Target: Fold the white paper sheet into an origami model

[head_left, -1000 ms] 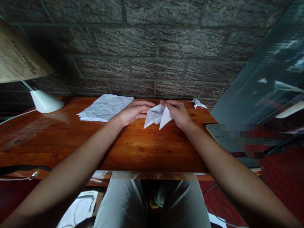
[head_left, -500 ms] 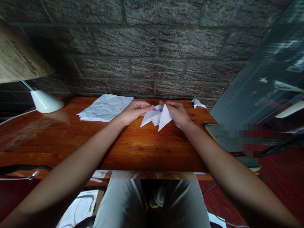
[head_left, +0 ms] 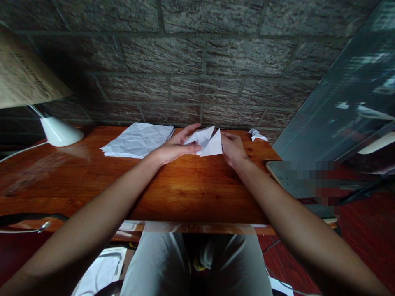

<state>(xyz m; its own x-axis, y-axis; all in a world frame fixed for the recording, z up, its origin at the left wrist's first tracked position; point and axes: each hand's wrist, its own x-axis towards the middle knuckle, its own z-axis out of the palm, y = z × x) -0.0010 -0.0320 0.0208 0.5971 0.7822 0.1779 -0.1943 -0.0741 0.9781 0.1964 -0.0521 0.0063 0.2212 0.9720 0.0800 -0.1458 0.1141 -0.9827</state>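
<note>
Between my two hands is a piece of folded white paper (head_left: 207,142) with pointed flaps, held just above the wooden table. My left hand (head_left: 177,148) grips its left side, thumb along the near face and fingers behind, partly hidden by the paper. On the right edge, my right hand (head_left: 232,147) pinches the paper with curled fingers. Left of my left hand lies a stack of creased white sheets (head_left: 138,139). A small folded paper piece (head_left: 257,135) rests near the table's far right corner.
A lamp with a white base (head_left: 61,132) stands at the left of the wooden table (head_left: 191,193). Behind runs a brick wall (head_left: 185,57). A grey flat case (head_left: 286,172) sits at the right edge, near a translucent panel (head_left: 330,94).
The folded paper has been turned; its points, which hung downward, now face up and sideways. My left thumb and fingers have spread wider around it.
</note>
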